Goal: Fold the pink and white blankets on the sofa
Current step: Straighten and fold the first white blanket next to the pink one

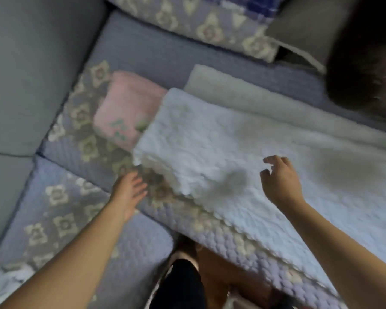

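The white blanket [221, 148] lies folded in layers across the sofa seat, its textured top layer reaching from the middle to the right edge. A pink blanket [125, 108] sits folded just left of it, partly under the white one's corner. My left hand [129, 190] hovers with straight fingers by the white blanket's near-left corner, over the patterned seat cover. My right hand [281, 179] hangs above the white blanket with fingers loosely bent, holding nothing. The picture is blurred by motion.
The sofa seat wears a blue-grey quilted cover with flower motifs [60, 210]. Grey back cushions [31, 74] stand at left. A patterned pillow [210, 23] and a dark furry thing [366, 70] lie at the back right. White cloth [2, 284] shows at bottom left.
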`<state>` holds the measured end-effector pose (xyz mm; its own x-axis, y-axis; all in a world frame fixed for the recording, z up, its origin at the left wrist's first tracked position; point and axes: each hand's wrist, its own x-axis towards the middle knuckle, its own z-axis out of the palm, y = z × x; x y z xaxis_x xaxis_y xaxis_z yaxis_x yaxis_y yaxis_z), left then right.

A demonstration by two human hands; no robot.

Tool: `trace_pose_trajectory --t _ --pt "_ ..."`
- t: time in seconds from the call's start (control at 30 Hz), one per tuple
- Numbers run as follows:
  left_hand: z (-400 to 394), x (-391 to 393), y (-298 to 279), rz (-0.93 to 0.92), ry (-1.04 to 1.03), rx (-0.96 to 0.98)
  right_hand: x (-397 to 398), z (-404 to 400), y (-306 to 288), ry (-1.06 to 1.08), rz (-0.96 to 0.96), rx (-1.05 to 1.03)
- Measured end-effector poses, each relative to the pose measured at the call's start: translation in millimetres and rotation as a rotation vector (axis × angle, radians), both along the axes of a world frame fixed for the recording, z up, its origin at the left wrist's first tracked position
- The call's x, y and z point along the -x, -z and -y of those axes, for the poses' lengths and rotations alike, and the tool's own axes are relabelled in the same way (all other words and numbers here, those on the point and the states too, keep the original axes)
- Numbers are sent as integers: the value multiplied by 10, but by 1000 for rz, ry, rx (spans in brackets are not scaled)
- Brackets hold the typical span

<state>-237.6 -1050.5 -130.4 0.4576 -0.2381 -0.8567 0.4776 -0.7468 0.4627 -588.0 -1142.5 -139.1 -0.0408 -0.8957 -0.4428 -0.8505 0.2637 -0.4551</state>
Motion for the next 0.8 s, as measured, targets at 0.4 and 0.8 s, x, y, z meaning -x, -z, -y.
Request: trace_pose_trajectory --t 0.4,0.8 --pt "365 -566 249 -214 -24 238 -2717 -126 -28 -487 47 140" --pt "130 -611 -73 -599 -237 409 -2563 -113 -380 -238 500 -86"
